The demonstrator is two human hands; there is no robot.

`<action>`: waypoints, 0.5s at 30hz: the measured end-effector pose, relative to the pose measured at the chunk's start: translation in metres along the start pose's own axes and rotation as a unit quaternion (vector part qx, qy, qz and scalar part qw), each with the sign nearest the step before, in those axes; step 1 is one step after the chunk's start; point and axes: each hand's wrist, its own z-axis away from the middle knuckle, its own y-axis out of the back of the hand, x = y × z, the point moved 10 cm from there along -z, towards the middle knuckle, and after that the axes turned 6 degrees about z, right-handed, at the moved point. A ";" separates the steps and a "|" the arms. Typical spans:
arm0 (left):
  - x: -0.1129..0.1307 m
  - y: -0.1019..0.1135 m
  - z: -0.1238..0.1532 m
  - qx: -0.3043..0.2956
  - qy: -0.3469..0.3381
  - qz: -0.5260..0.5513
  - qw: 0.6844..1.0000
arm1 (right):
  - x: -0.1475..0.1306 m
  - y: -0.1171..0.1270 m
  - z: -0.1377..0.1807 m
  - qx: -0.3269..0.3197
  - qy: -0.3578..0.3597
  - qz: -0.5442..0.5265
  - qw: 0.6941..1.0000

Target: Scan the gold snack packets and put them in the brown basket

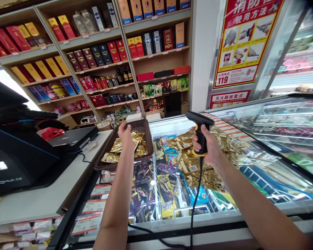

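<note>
Right hand (210, 147) grips scanner (199, 120) at 2 o'clock; left hand (126, 134) at 11 curls onto gold packets (117, 146) in basket (150, 140), grip unclear. Best to aim the scanner squarely at the barcode.

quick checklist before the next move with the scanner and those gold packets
1. Scanner firmly gripped in right hand: ok.
2. Left hand gripping one of the packets in the basket: cannot tell, fingers hidden.
3. That packet's barcode facing up: cannot tell.
4. Cable hanging free, no snag: ok.
5. Loose packets lying on the freezer lid, back from its front edge: ok.
</note>
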 end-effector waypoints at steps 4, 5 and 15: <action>-0.022 -0.119 0.069 -0.220 -0.045 -0.134 0.965 | -0.013 0.013 -0.010 0.000 0.014 -0.031 0.999; -0.036 -0.147 0.089 -0.286 -0.045 -0.188 0.939 | -0.014 0.015 -0.012 0.001 0.017 -0.034 0.999; -0.097 -0.211 0.158 -0.420 -0.092 -0.485 0.762 | -0.003 0.012 -0.015 0.021 0.007 -0.069 0.997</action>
